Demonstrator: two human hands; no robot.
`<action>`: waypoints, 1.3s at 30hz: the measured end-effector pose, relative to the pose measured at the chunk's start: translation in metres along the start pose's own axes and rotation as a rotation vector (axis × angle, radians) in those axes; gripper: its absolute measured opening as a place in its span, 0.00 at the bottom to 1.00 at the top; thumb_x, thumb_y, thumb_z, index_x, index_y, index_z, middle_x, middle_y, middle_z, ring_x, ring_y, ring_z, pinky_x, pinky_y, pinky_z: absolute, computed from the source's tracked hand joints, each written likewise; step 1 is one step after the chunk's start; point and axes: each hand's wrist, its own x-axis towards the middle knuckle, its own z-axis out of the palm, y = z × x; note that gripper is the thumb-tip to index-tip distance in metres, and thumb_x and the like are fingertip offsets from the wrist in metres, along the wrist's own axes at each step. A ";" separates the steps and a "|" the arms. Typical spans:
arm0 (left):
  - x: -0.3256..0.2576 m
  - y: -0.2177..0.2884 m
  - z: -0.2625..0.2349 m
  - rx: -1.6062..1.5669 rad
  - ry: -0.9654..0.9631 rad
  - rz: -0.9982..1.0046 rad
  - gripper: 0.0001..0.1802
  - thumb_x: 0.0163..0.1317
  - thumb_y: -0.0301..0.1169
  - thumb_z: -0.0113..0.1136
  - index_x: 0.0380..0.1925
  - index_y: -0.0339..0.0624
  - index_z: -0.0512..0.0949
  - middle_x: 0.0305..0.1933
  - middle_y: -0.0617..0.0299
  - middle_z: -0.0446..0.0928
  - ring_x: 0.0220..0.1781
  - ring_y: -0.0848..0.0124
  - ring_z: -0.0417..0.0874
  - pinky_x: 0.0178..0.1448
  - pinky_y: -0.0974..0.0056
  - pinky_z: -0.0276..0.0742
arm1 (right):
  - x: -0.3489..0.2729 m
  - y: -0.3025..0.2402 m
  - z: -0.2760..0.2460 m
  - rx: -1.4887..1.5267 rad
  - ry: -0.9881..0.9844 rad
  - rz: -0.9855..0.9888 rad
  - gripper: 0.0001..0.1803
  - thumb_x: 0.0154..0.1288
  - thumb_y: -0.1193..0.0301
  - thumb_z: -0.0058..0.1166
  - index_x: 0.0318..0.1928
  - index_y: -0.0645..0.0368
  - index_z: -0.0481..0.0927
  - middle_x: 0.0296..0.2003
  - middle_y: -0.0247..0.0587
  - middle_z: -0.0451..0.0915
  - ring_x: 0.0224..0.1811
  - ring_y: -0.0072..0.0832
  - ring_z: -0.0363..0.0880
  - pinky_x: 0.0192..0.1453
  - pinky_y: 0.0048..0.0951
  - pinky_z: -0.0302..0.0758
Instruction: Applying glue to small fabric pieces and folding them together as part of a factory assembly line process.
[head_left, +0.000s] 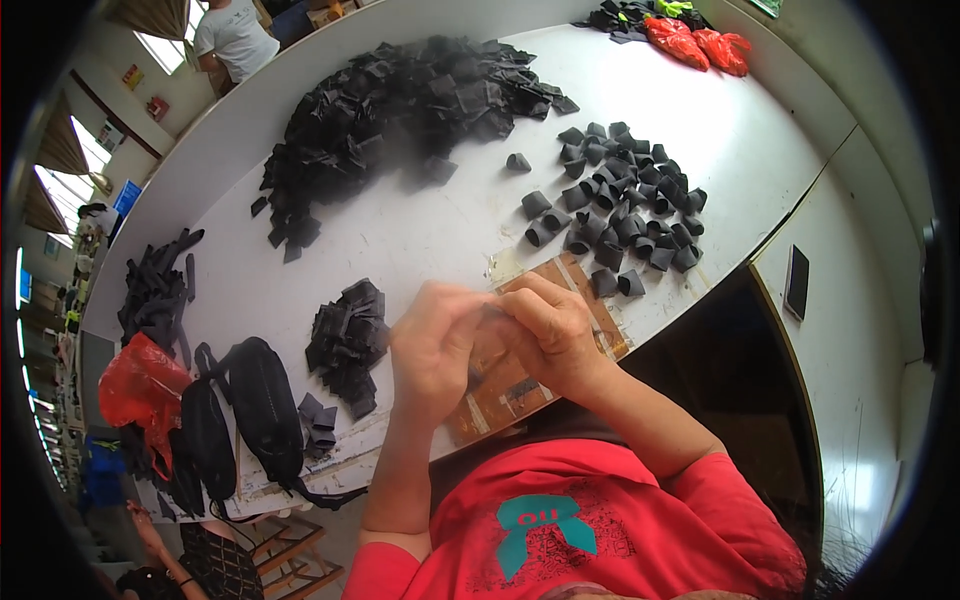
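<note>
My left hand (432, 345) and my right hand (553, 332) are pressed together over a brown board (520, 385) at the near edge of the white table (420, 230). Their fingers pinch a small dark piece between them, mostly hidden. To the left of my left hand lies a small stack of flat black fabric pieces (348, 335). Beyond my right hand sits a cluster of several folded black loops (625, 200). A big heap of black fabric pieces (400, 110) covers the far middle of the table.
Black bags (250, 410) and a red plastic bag (140, 385) lie at the table's left end, with black strips (155, 285) behind. Red bags (700, 45) sit at the far right. A dark phone (797, 282) rests on a side table. Another person (235, 35) stands far off.
</note>
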 end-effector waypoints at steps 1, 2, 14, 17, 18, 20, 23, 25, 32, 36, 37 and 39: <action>0.003 0.003 -0.001 -0.048 0.003 -0.045 0.06 0.58 0.25 0.55 0.33 0.34 0.77 0.32 0.60 0.73 0.34 0.76 0.72 0.37 0.73 0.68 | 0.005 0.001 -0.002 0.005 -0.024 0.009 0.08 0.49 0.73 0.59 0.28 0.60 0.73 0.21 0.39 0.68 0.21 0.35 0.70 0.22 0.32 0.67; 0.003 0.008 -0.002 -0.048 0.002 -0.046 0.06 0.58 0.25 0.55 0.33 0.34 0.77 0.32 0.60 0.73 0.34 0.76 0.72 0.37 0.73 0.68 | 0.004 -0.003 -0.004 0.016 -0.057 0.029 0.08 0.49 0.73 0.59 0.28 0.60 0.73 0.21 0.39 0.68 0.21 0.36 0.70 0.22 0.32 0.67; -0.020 -0.001 0.023 -0.841 0.533 -0.328 0.06 0.55 0.26 0.58 0.30 0.34 0.76 0.33 0.64 0.73 0.37 0.76 0.70 0.45 0.69 0.63 | 0.011 -0.020 -0.017 1.090 -0.100 0.888 0.05 0.57 0.77 0.54 0.35 0.66 0.76 0.25 0.35 0.78 0.23 0.21 0.76 0.27 0.19 0.74; -0.024 -0.005 0.025 -0.732 0.475 -0.204 0.06 0.59 0.29 0.54 0.34 0.39 0.77 0.36 0.63 0.75 0.39 0.74 0.73 0.49 0.67 0.67 | -0.008 -0.008 -0.014 1.497 -0.027 1.011 0.04 0.58 0.79 0.52 0.35 0.64 0.75 0.27 0.39 0.78 0.24 0.20 0.76 0.30 0.20 0.75; -0.024 -0.005 0.025 -0.735 0.472 -0.203 0.06 0.59 0.29 0.54 0.34 0.39 0.77 0.36 0.63 0.75 0.39 0.74 0.73 0.49 0.67 0.67 | -0.013 -0.005 -0.013 1.496 -0.024 1.008 0.04 0.58 0.79 0.52 0.35 0.64 0.75 0.27 0.39 0.78 0.24 0.20 0.76 0.30 0.20 0.75; -0.024 -0.007 0.024 -0.795 0.455 -0.230 0.07 0.60 0.30 0.54 0.35 0.40 0.77 0.37 0.63 0.75 0.40 0.74 0.73 0.49 0.67 0.67 | -0.020 -0.001 -0.012 1.343 -0.020 1.032 0.04 0.59 0.79 0.51 0.36 0.64 0.75 0.29 0.40 0.77 0.25 0.20 0.76 0.31 0.20 0.75; -0.025 -0.004 0.027 -0.833 0.475 -0.237 0.08 0.60 0.31 0.54 0.35 0.40 0.77 0.38 0.63 0.75 0.40 0.74 0.73 0.49 0.67 0.67 | -0.012 -0.014 -0.019 1.195 -0.007 0.830 0.07 0.58 0.76 0.53 0.38 0.64 0.75 0.28 0.39 0.77 0.25 0.21 0.76 0.30 0.21 0.74; -0.025 -0.003 0.025 -0.876 0.481 -0.246 0.08 0.60 0.31 0.54 0.36 0.41 0.77 0.39 0.63 0.74 0.40 0.73 0.73 0.49 0.66 0.67 | 0.006 -0.029 -0.027 0.512 -0.123 0.478 0.11 0.53 0.74 0.58 0.38 0.63 0.75 0.24 0.38 0.77 0.23 0.23 0.76 0.26 0.23 0.71; -0.021 -0.002 0.023 -1.116 0.569 -0.282 0.08 0.60 0.28 0.52 0.35 0.35 0.74 0.37 0.59 0.73 0.41 0.70 0.73 0.51 0.62 0.67 | 0.021 -0.024 -0.020 -0.011 -0.102 0.055 0.07 0.48 0.76 0.58 0.29 0.60 0.75 0.23 0.41 0.73 0.21 0.36 0.72 0.24 0.31 0.69; -0.030 -0.009 0.018 -0.902 0.465 -0.265 0.09 0.60 0.33 0.54 0.36 0.40 0.75 0.39 0.61 0.74 0.43 0.71 0.72 0.51 0.62 0.66 | 0.004 -0.018 -0.009 -0.007 -0.019 0.065 0.07 0.47 0.78 0.58 0.29 0.59 0.74 0.24 0.40 0.73 0.21 0.36 0.71 0.23 0.31 0.69; -0.029 -0.010 0.014 -0.840 0.398 -0.282 0.10 0.60 0.33 0.54 0.38 0.39 0.75 0.39 0.62 0.73 0.42 0.72 0.71 0.50 0.64 0.66 | -0.002 -0.015 -0.004 -0.006 0.045 0.030 0.08 0.47 0.78 0.58 0.30 0.60 0.74 0.24 0.40 0.73 0.22 0.36 0.72 0.24 0.31 0.69; -0.019 -0.006 0.011 -0.784 0.330 -0.291 0.11 0.60 0.33 0.55 0.39 0.39 0.75 0.38 0.62 0.73 0.42 0.73 0.71 0.49 0.66 0.66 | -0.004 -0.014 -0.002 -0.011 0.108 -0.013 0.09 0.46 0.79 0.58 0.30 0.60 0.73 0.24 0.40 0.73 0.23 0.35 0.72 0.24 0.30 0.70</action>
